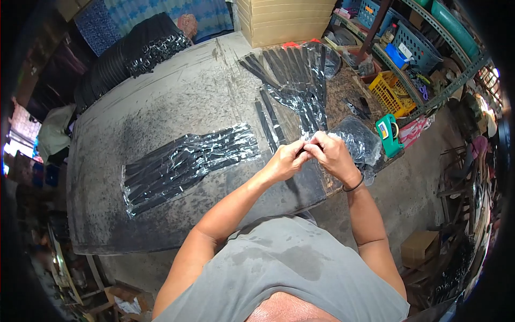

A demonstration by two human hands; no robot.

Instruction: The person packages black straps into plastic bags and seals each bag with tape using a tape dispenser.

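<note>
Close together over the table's near right part, my left hand (288,160) and my right hand (331,154) meet at the fingertips. Both are pinched on something small, perhaps clear plastic, too small to make out. Just beyond them lies a fanned bundle of black strips in clear wrap (300,80). A pair of separate wrapped strips (270,119) rests left of that bundle. Further left, a row of black strips in shiny clear plastic (188,166) lies flat. Crumpled clear plastic (355,140) sits beside my right hand.
On the table (107,209), a large black stack (129,53) lies at the back left and a cardboard box (287,21) at the back. A green tape dispenser (389,135) stands at the right edge. Beyond are a yellow basket (390,94) and metal shelves (445,94).
</note>
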